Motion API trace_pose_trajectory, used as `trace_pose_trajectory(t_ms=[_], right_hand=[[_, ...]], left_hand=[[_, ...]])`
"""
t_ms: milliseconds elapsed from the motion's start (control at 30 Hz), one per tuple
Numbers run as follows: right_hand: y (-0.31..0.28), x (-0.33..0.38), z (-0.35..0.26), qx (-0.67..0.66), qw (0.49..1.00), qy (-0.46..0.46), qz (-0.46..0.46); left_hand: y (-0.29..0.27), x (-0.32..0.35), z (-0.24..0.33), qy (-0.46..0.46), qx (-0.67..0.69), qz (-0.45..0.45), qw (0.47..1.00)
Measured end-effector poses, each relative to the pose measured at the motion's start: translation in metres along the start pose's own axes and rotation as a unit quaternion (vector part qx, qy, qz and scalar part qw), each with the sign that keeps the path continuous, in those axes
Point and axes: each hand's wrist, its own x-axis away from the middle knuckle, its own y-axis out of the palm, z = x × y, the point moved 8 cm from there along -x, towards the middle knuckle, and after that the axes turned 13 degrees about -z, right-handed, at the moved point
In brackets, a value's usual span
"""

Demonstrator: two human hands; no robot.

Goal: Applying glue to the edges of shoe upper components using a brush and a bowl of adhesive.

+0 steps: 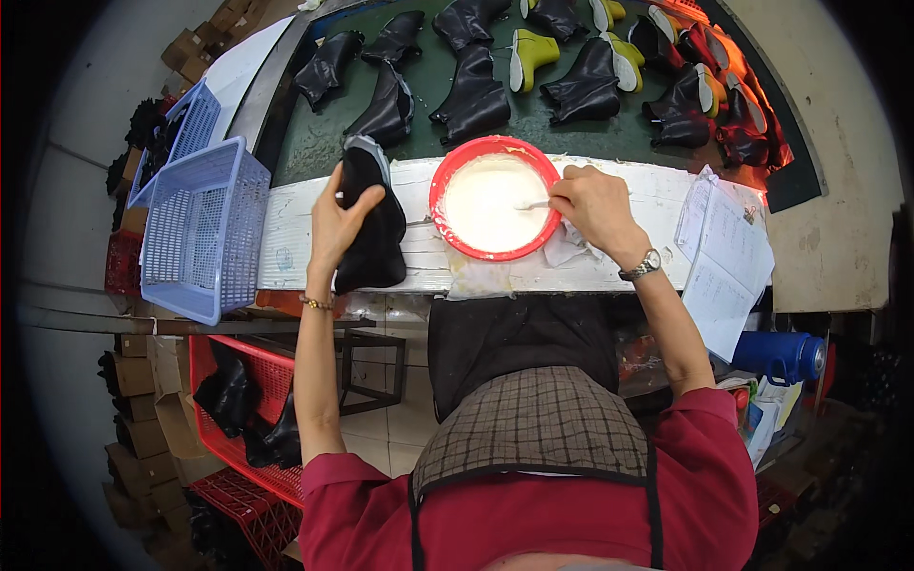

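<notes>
Left hand (338, 221) clutches a black boot upper (373, 228) just left of the red bowl (447, 181), while right hand (595, 205) pinches a brush (533, 205) dipped inside it.

free: bench strip (295, 238) left | blocked: red bowl (493, 197) centre, papers (728, 257) right

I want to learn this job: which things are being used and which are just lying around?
In use: black boot upper in left hand; brush in right hand; red bowl of white paste.

Lying about: blue baskets, papers, boots on belt.
</notes>
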Motion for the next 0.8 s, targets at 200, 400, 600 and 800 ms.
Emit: trace_pose_trajectory(t_ms=[200,400,600,800], right_hand=[[-0.006,0.014,0.022,-0.139,0.988,0.070,-0.013],[0.002,0.022,0.032,-0.212,0.972,0.102,0.006],[0.007,0.032,0.034,-0.246,0.964,0.092,0.036],[-0.037,0.011,-0.035,-0.383,0.917,-0.030,0.107]], left_hand=[[0.026,0.077,-0.031,-0.119,-0.275,-0.205,0.932],[0.024,0.090,-0.035,-0.047,-0.229,-0.132,0.963],[0.013,0.097,0.005,0.031,-0.101,-0.007,0.994],[0.021,0.109,0.087,0.139,-0.107,-0.011,0.984]])
